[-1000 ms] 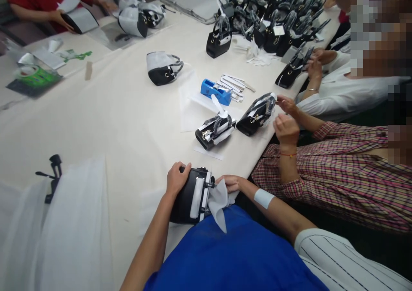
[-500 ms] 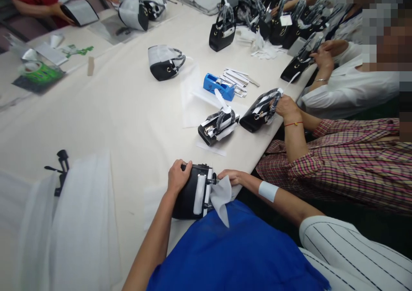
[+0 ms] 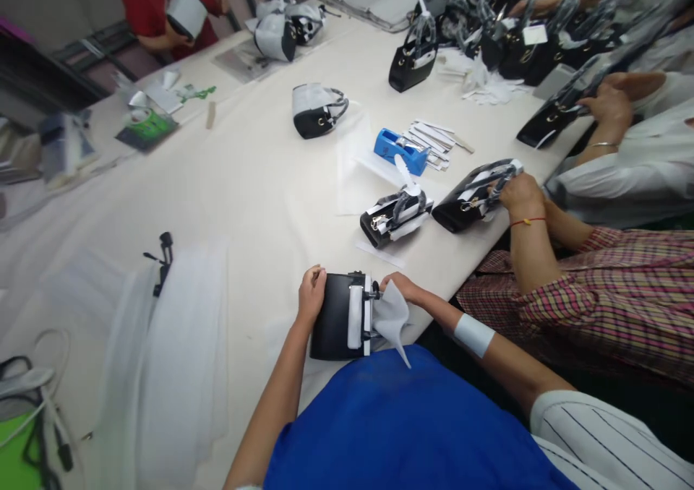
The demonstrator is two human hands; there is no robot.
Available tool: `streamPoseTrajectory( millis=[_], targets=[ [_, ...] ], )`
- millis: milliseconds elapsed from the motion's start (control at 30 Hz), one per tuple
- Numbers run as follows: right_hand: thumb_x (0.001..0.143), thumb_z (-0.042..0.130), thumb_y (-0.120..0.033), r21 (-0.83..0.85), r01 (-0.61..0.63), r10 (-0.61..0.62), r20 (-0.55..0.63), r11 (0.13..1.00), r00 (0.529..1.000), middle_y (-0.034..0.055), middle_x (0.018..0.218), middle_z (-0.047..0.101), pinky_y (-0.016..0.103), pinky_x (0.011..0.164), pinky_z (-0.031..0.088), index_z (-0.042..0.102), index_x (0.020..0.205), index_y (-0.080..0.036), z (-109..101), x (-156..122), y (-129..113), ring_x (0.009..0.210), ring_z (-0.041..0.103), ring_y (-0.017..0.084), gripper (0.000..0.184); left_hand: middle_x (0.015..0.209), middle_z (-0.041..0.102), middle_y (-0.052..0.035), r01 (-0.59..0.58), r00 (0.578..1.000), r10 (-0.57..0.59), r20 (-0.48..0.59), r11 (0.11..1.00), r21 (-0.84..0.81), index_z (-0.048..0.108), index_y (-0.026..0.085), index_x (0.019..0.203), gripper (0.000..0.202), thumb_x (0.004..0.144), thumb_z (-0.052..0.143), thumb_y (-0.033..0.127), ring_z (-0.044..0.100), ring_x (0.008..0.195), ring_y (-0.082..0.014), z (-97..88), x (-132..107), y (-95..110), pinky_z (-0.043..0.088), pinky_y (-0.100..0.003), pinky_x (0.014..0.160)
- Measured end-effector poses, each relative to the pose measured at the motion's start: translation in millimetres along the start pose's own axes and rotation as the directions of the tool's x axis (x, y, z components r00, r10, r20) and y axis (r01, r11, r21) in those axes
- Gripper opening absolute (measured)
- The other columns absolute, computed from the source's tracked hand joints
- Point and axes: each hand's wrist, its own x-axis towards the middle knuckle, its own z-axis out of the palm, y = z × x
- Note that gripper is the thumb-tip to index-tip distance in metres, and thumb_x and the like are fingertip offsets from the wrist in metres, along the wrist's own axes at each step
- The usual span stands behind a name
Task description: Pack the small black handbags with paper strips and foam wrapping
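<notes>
A black handbag (image 3: pixel 333 316) lies on its side at the table's front edge, against my blue apron (image 3: pixel 379 418). My left hand (image 3: pixel 312 296) grips its far left corner, fingers closed over the edge. White wrapping (image 3: pixel 355 316) covers a strip near the bag's top. From the opening side stick out dark wrapped handles, partly covered by a thin white sheet (image 3: pixel 393 313). My right hand (image 3: pixel 400 288) is closed beside the upper handle end and the sheet; its fingertips are partly hidden, so which of these it grips is unclear.
Beyond my hands stands another handbag (image 3: pixel 395 215) with wrapped handles. A co-worker's hand (image 3: pixel 523 195) holds a handbag (image 3: pixel 466 204) at right. Further back are a blue tape dispenser (image 3: pixel 401 150) and a half-wrapped bag (image 3: pixel 314 114). White sheets (image 3: pixel 184 345) lie at left.
My view has turned left, so everything sits further right in the picture. Both my hands stay at the handbag. The person in red at the back has lifted a wrapped bag higher.
</notes>
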Motion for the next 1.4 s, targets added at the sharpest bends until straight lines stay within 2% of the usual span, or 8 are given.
streamPoseTrajectory(
  millis=[167,333,433,567,667,833,1167,1400],
  targets=[
    [0.084,0.047,-0.043,-0.190,0.240,-0.268,-0.138,0.952,0.954,0.0044,0.081,0.067,0.025,0.068,0.043,0.068,0.083,-0.015,-23,30,-48,0.076,0.058,0.017,0.035,0.131,0.047,-0.0202,0.283,0.898,-0.123,-0.423,0.897,0.340,0.048,0.010,0.121,0.054,0.081,0.056,0.044,0.039,0.129,-0.0291,-38.9,-49,-61,0.033,-0.044,0.106],
    [0.088,0.040,-0.060,-0.199,0.351,-0.276,0.326,0.915,0.904,0.0085,0.109,0.067,0.032,0.087,0.046,0.068,0.105,-0.016,3,72,-106,0.099,0.060,0.023,0.055,0.108,0.058,-0.0177,0.562,0.827,-0.468,-0.311,0.681,0.470,0.051,0.011,0.115,0.068,0.067,0.066,0.057,0.053,0.109,-0.0341,-58.0,-87,-97,0.042,-0.046,0.092],
    [0.082,0.046,-0.067,-0.279,0.361,-0.182,0.510,0.890,0.841,0.0081,0.124,0.061,0.035,0.100,0.040,0.064,0.117,-0.019,36,87,-124,0.113,0.055,0.027,0.062,0.113,0.055,-0.0185,0.565,0.825,-0.418,-0.380,0.634,0.529,0.047,0.012,0.119,0.072,0.065,0.069,0.054,0.051,0.109,-0.0341,-50.6,-94,-102,0.042,-0.044,0.089],
    [0.064,0.068,-0.066,-0.413,0.379,-0.091,0.568,0.828,0.818,0.0098,0.131,0.055,0.037,0.100,0.039,0.056,0.128,-0.023,65,92,-129,0.118,0.051,0.030,0.078,0.117,0.051,-0.0187,0.577,0.808,-0.333,-0.485,0.612,0.541,0.037,0.012,0.127,0.086,0.061,0.074,0.054,0.049,0.109,-0.0337,-44.1,-91,-106,0.040,-0.042,0.087],
    [0.062,0.073,-0.060,-0.422,0.424,-0.102,0.602,0.802,0.792,0.0070,0.118,0.061,0.033,0.089,0.045,0.060,0.121,-0.024,70,92,-132,0.106,0.056,0.025,0.070,0.112,0.055,-0.0138,0.525,0.846,-0.353,-0.400,0.685,0.506,0.041,0.015,0.120,0.074,0.063,0.075,0.047,0.051,0.106,-0.0285,-53.6,-85,-113,0.040,-0.035,0.083],
    [0.061,0.075,-0.055,-0.414,0.436,-0.070,0.655,0.799,0.752,0.0003,0.089,0.062,0.027,0.071,0.046,0.058,0.113,-0.023,77,85,-140,0.082,0.057,0.017,0.063,0.074,0.059,0.0011,0.395,0.913,-0.403,-0.057,0.843,0.365,0.053,0.022,0.084,0.025,0.073,0.067,0.039,0.055,0.071,-0.0164,-73.7,-67,-127,0.033,-0.026,0.063],
    [0.058,0.077,-0.054,-0.445,0.504,-0.114,0.655,0.741,0.747,-0.0003,0.093,0.060,0.027,0.074,0.044,0.055,0.114,-0.025,88,61,-148,0.085,0.056,0.018,0.067,0.069,0.059,0.0002,0.358,0.932,-0.356,-0.071,0.872,0.332,0.055,0.020,0.071,0.021,0.075,0.060,0.040,0.053,0.067,-0.0147,-61.4,-9,-110,0.032,-0.026,0.060],
    [0.058,0.076,-0.057,-0.495,0.493,-0.087,0.637,0.716,0.766,0.0024,0.096,0.063,0.030,0.075,0.046,0.056,0.116,-0.024,105,67,-145,0.087,0.059,0.021,0.069,0.077,0.064,-0.0056,0.379,0.922,-0.380,-0.072,0.848,0.371,0.061,0.018,0.082,0.023,0.077,0.059,0.041,0.060,0.078,-0.0203,-72.6,-10,-89,0.042,-0.028,0.068]
  ],
)
